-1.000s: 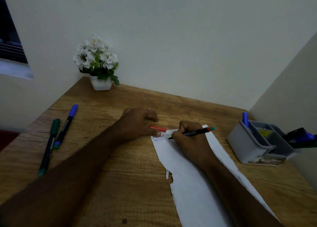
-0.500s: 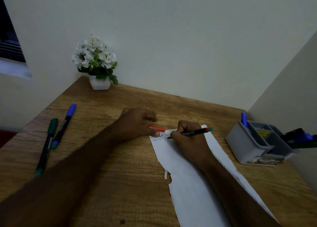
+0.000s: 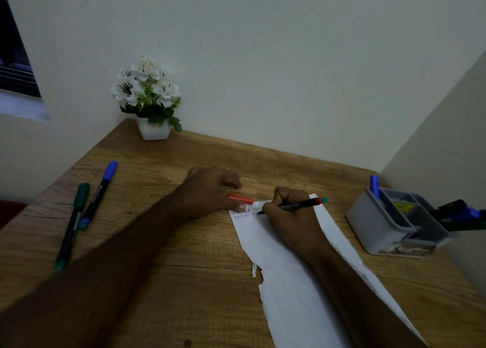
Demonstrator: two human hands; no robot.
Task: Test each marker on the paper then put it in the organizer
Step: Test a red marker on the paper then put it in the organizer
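Paper (image 3: pixel 289 282), a long white sheet with a torn left edge, lies slanted on the wooden table (image 3: pixel 184 255), running from the near right up toward the middle. At its far end, two short lines of small handwriting sit near the left corner. The right hand (image 3: pixel 286 216) rests on the sheet there, its fingers curled round a black marker (image 3: pixel 297 205) with a red band and teal end pointing right; the tip touches the paper just right of the writing. The left hand (image 3: pixel 210 190) lies on the table just left of the sheet, its fingers loosely bent, the thumb pressing down the paper's far left corner. A red cap (image 3: pixel 240 199) lies at that hand's fingers, beside the paper's far edge; whether the fingers hold it or only touch it I cannot tell.

Well apart on the left of the table lie two more markers side by side: a green marker (image 3: pixel 72 221) and, just right of it, a blue-capped marker (image 3: pixel 98 192), both pointing away toward the far wall. On the right stands a grey organizer (image 3: pixel 378 226) with several compartments; a blue marker (image 3: pixel 374 186) stands upright in its far left compartment, and dark and blue pens jut out on its right side. A white pot of white flowers (image 3: pixel 148 103) sits at the table's far left corner against the wall.
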